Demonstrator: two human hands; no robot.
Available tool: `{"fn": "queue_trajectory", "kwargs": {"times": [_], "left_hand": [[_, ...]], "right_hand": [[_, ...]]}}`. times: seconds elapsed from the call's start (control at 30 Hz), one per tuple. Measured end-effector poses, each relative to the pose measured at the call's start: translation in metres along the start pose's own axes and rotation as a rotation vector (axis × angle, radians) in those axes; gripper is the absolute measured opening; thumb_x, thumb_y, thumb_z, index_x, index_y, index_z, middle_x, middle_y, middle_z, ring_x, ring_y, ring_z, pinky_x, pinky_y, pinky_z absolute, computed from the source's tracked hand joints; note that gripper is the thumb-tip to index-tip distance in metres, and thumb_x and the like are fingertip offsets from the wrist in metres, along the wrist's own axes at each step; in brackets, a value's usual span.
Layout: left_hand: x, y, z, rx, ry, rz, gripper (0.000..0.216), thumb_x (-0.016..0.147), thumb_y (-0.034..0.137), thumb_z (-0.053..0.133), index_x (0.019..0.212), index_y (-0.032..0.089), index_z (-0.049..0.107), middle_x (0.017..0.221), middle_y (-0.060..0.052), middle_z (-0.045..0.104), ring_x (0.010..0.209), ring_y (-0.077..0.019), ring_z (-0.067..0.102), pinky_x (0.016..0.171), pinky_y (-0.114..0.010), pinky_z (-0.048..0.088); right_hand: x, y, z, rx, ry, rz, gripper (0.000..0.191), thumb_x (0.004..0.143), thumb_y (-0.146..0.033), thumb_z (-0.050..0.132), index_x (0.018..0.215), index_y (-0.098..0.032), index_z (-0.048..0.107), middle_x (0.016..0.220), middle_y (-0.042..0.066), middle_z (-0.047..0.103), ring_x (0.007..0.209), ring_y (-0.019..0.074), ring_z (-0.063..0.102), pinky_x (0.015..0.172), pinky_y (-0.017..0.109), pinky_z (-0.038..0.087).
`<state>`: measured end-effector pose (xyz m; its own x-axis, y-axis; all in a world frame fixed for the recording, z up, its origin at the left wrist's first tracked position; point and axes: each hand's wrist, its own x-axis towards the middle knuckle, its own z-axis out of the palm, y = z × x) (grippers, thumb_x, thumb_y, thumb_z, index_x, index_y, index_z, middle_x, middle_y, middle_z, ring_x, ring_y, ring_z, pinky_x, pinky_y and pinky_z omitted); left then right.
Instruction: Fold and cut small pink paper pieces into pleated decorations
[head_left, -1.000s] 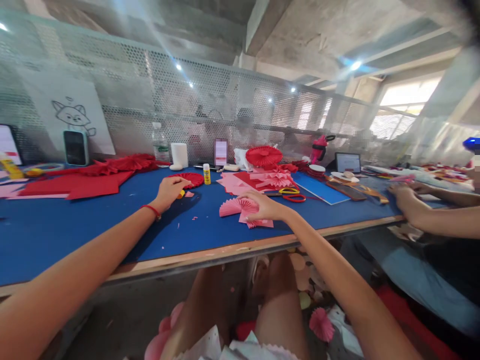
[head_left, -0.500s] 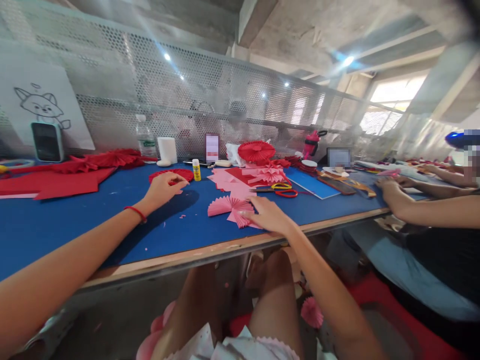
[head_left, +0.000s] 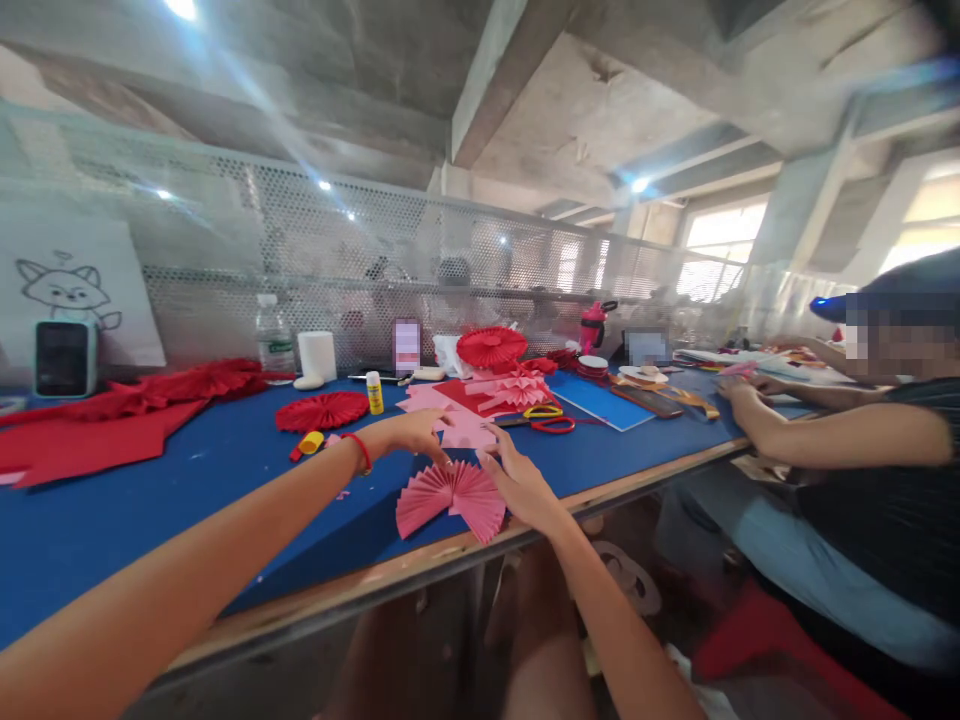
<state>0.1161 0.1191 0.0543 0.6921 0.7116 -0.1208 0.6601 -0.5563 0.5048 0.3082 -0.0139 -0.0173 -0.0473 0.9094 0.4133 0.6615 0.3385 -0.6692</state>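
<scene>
A pink pleated paper fan (head_left: 448,497) lies near the front edge of the blue table (head_left: 187,490). My right hand (head_left: 519,483) rests on the fan's right side with fingers stretched out flat. My left hand (head_left: 415,433) reaches across just above the fan, fingers extended toward a pink paper sheet (head_left: 463,430); a red band is on its wrist. A red paper rosette (head_left: 322,410) and a small yellow-and-red glue stick (head_left: 309,443) lie to the left of my left hand.
Red paper sheets (head_left: 105,425) cover the left of the table. A yellow glue bottle (head_left: 374,392), scissors (head_left: 546,418), more pink and red fans (head_left: 495,370), a water bottle (head_left: 274,335) and a perforated metal screen stand behind. Another person (head_left: 862,430) works at the right.
My left hand left the red rosette and swung right to the pink paper. The pink fan with my right hand slid nearer the table's front edge. The view tilted upward.
</scene>
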Motion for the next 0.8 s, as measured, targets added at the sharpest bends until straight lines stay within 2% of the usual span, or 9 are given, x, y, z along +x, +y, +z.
{"fn": "queue_trajectory", "kwargs": {"times": [0.2, 0.33, 0.47, 0.57, 0.67, 0.8], "left_hand": [[-0.003, 0.01, 0.003, 0.066, -0.181, -0.081, 0.029, 0.095, 0.033, 0.068, 0.116, 0.014, 0.066, 0.115, -0.008, 0.068, 0.1, -0.0229, 0.068, 0.086, -0.043, 0.059], [-0.002, 0.012, 0.01, 0.048, -0.179, -0.096, 0.022, 0.094, 0.033, 0.068, 0.103, 0.012, 0.068, 0.103, -0.005, 0.07, 0.092, -0.0209, 0.068, 0.082, -0.039, 0.059], [-0.009, 0.007, 0.013, -0.1, -0.053, -0.091, 0.019, 0.094, 0.031, 0.069, 0.098, 0.012, 0.067, 0.095, -0.003, 0.068, 0.082, -0.0174, 0.067, 0.073, -0.033, 0.059], [-0.023, 0.004, 0.014, -0.316, 0.083, -0.04, 0.021, 0.094, 0.028, 0.069, 0.107, 0.013, 0.066, 0.098, -0.003, 0.068, 0.08, -0.0163, 0.066, 0.069, -0.031, 0.059], [-0.038, 0.006, 0.014, -0.571, 0.209, 0.017, 0.027, 0.095, 0.024, 0.068, 0.118, 0.014, 0.063, 0.103, -0.005, 0.069, 0.081, -0.0161, 0.068, 0.069, -0.031, 0.06], [-0.048, 0.014, 0.013, -0.861, 0.379, 0.1, 0.021, 0.094, 0.017, 0.068, 0.114, 0.013, 0.065, 0.097, -0.003, 0.071, 0.078, -0.0146, 0.07, 0.068, -0.029, 0.061]], "right_hand": [[-0.002, 0.006, -0.001, 0.102, 0.048, 0.031, 0.052, 0.104, -0.044, 0.042, 0.151, -0.023, 0.036, 0.121, 0.009, 0.07, 0.114, 0.0254, 0.067, 0.101, 0.039, 0.045], [-0.001, 0.015, 0.002, 0.188, 0.086, 0.042, 0.057, 0.101, -0.051, 0.044, 0.15, -0.023, 0.037, 0.121, 0.01, 0.069, 0.111, 0.0264, 0.067, 0.1, 0.041, 0.046], [0.002, 0.02, 0.002, 0.303, 0.172, 0.011, 0.054, 0.096, -0.054, 0.051, 0.141, -0.024, 0.047, 0.112, 0.007, 0.071, 0.107, 0.0242, 0.068, 0.098, 0.038, 0.048], [0.001, 0.019, 0.001, 0.426, 0.309, -0.013, 0.049, 0.095, -0.056, 0.05, 0.13, -0.021, 0.053, 0.105, 0.007, 0.072, 0.106, 0.0218, 0.069, 0.099, 0.035, 0.05], [-0.006, 0.013, 0.001, 0.539, 0.438, 0.007, 0.048, 0.095, -0.06, 0.046, 0.116, -0.019, 0.058, 0.092, 0.006, 0.072, 0.092, 0.0213, 0.071, 0.088, 0.034, 0.055], [-0.015, -0.006, 0.005, 0.673, 0.44, 0.008, 0.048, 0.087, -0.063, 0.062, 0.105, -0.019, 0.067, 0.087, 0.005, 0.074, 0.08, 0.0201, 0.071, 0.072, 0.03, 0.058]]}}
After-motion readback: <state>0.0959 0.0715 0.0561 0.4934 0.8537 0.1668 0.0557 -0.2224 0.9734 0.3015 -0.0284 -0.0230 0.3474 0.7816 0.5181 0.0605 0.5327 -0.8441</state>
